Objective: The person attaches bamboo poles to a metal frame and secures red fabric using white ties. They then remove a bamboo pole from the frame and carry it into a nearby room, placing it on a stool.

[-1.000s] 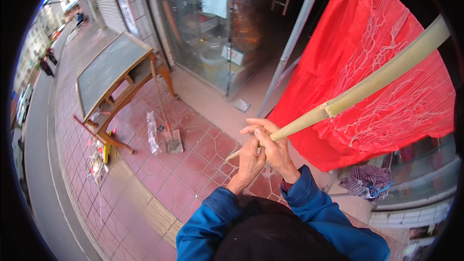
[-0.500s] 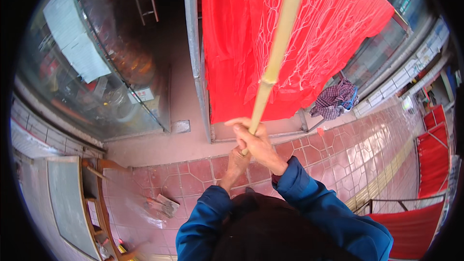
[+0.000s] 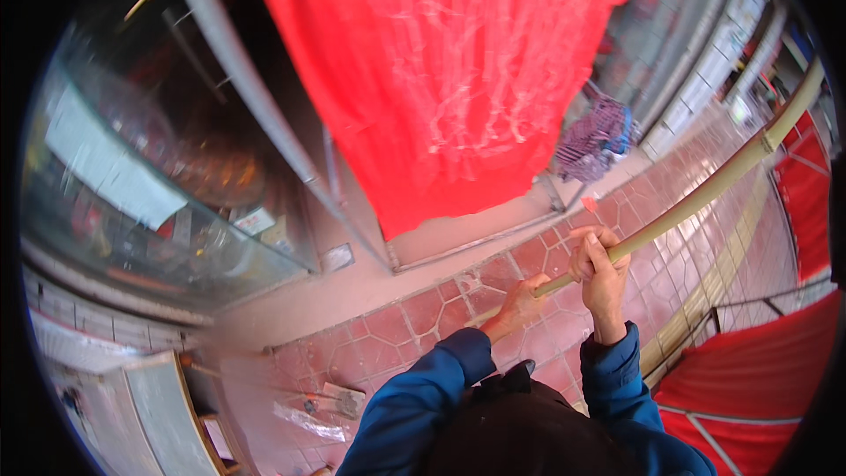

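A long yellowish bamboo pole [image 3: 683, 203] slants from my hands up to the far right, past the edge of the view. My left hand [image 3: 518, 307] is wrapped round it near its lower end. Farther up the pole, my right hand [image 3: 601, 266] grips it, the index finger pointing off to the left. Beyond my hands hangs a large red cloth [image 3: 423, 123] with a tangle of pale strings [image 3: 471, 53] over its middle, apart from the pole. Its upper part runs out of view.
A dark checkered cloth [image 3: 592, 139] hangs right of the red cloth. At left stand a glass case [image 3: 159, 185] and a board-like cabinet [image 3: 172, 405]. A flat tool [image 3: 339, 399] lies on the red tiled floor [image 3: 423, 308]. Red panels on metal frames [image 3: 749, 370] stand at right.
The pole has swung from upright before the red cloth over to the right, both hands moving right with it. The view has turned and tilted a little.
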